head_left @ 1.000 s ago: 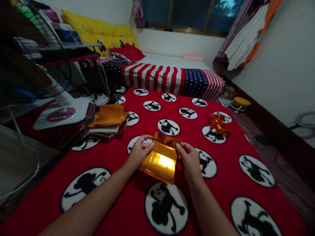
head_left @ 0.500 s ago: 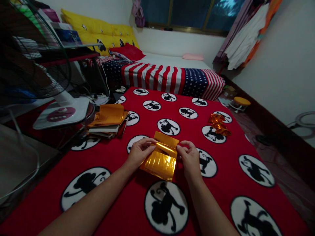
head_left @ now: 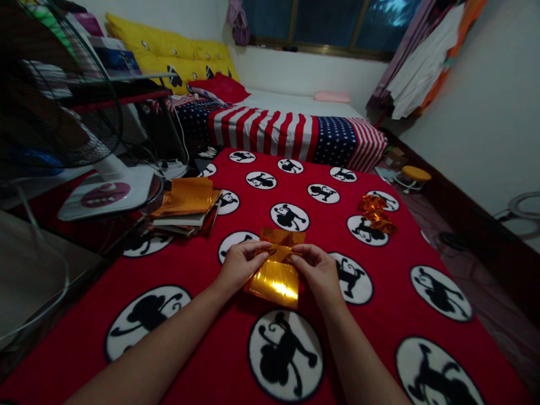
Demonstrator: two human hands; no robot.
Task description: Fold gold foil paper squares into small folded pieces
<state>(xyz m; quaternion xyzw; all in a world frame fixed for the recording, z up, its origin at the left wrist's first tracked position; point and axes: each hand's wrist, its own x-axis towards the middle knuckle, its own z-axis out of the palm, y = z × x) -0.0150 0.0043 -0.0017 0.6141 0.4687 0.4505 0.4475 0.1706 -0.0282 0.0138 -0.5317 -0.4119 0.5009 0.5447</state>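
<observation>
Between my hands is a sheet of shiny gold foil paper (head_left: 276, 281), creased across its upper part, with a folded flap at its far end. My left hand (head_left: 242, 264) pinches its left edge between thumb and fingers. On the opposite edge, my right hand (head_left: 318, 273) pinches the paper near the same crease. The sheet is just above or on the red cloth (head_left: 211, 349); I cannot tell which. Off to the left lies a stack of gold and white papers (head_left: 185, 202). Folded shiny gold foil pieces (head_left: 377, 214) rest at the right.
A fan base (head_left: 107, 194) stands on the left beside a cluttered shelf. Behind the red cloth is a bed with a star-and-stripe cover (head_left: 270, 129). A small yellow-topped stool (head_left: 415, 174) is on the floor at the right.
My right hand has moved left and my hands are closer together. The foil paper's sides now bend inward at the crease, and its far flap has tilted up.
</observation>
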